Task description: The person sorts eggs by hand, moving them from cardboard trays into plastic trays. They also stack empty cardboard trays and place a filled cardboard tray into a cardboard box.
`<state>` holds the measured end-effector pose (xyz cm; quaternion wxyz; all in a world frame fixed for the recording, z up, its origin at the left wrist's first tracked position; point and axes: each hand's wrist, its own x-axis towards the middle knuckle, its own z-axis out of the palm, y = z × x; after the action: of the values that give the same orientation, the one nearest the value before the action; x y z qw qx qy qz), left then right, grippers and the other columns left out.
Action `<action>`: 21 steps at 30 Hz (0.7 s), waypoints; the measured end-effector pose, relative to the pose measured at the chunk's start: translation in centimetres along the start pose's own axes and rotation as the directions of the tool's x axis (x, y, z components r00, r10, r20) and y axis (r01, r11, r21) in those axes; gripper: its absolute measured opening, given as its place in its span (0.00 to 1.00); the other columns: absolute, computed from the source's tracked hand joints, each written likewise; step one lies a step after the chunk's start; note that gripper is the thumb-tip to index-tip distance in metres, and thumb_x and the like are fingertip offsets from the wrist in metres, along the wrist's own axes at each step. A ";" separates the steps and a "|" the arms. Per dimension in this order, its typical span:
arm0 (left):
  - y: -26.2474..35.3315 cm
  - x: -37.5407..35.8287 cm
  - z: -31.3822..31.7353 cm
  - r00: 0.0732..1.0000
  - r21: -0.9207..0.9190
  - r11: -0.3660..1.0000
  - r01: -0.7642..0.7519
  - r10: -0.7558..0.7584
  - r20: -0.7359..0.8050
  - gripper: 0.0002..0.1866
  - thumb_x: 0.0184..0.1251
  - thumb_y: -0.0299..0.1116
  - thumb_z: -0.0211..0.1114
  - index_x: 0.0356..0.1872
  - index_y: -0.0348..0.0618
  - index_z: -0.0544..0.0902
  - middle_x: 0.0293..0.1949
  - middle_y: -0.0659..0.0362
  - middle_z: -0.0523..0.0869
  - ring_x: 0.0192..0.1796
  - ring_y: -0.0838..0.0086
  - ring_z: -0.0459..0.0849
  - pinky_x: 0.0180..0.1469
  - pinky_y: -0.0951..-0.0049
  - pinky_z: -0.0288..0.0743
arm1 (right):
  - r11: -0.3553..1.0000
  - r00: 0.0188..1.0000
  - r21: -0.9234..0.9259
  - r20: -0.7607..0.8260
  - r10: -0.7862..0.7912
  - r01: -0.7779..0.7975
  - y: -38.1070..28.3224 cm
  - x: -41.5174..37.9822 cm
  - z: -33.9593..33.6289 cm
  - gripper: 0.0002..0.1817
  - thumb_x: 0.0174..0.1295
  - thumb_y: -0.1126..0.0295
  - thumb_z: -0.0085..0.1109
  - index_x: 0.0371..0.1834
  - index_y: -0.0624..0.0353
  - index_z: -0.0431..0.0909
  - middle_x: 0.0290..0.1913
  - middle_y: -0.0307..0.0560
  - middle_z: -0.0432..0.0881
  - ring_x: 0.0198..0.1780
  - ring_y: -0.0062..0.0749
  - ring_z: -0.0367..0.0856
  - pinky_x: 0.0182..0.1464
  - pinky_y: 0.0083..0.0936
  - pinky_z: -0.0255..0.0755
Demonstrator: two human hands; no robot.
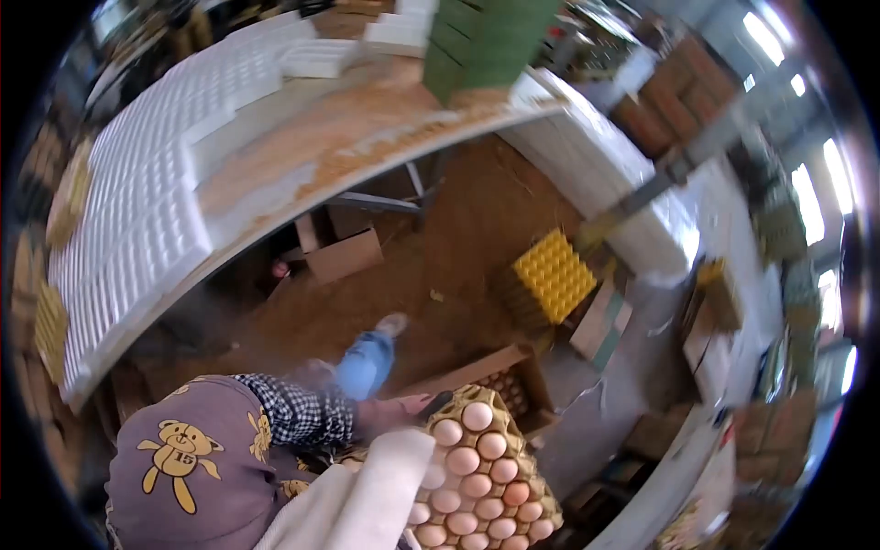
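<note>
A pulp egg tray [509,435] full of brown eggs is held in the air at the bottom centre, slightly tilted. My left hand [399,411], in a pinkish covering and blurred, grips the tray's far left edge; its fingers are partly hidden. A dark strip shows by the tray corner there. Behind that hand run a checked sleeve [307,414] and purple cloth with yellow bear prints [197,449]. White cloth [380,481] hides the tray's left side. My right hand does not show.
Beyond the tray stands a cardboard carton [532,380] with eggs inside. Yellow egg trays [555,275] are stacked on the floor. A long curved-looking table [367,119] bears white foam trays [137,229] and a green stack [490,46]. An opened box [346,257] lies beneath it.
</note>
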<state>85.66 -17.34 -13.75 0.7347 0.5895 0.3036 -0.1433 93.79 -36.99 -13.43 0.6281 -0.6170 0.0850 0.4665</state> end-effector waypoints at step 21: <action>2.7 -27.3 -30.6 0.544 -0.432 0.681 -0.591 -0.058 -0.837 0.31 0.74 0.55 0.52 0.62 0.36 0.75 0.57 0.53 0.81 0.56 0.72 0.78 0.60 0.69 0.71 | 0.812 0.630 -0.577 0.664 0.402 0.090 -6.9 -1.4 47.0 0.18 0.74 0.59 0.47 0.55 0.62 0.75 0.50 0.46 0.79 0.48 0.27 0.77 0.52 0.28 0.72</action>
<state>57.54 8.49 1.47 0.6900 0.3198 0.5253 0.3817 75.73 3.87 2.86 0.3488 -0.5070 -0.2715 0.7399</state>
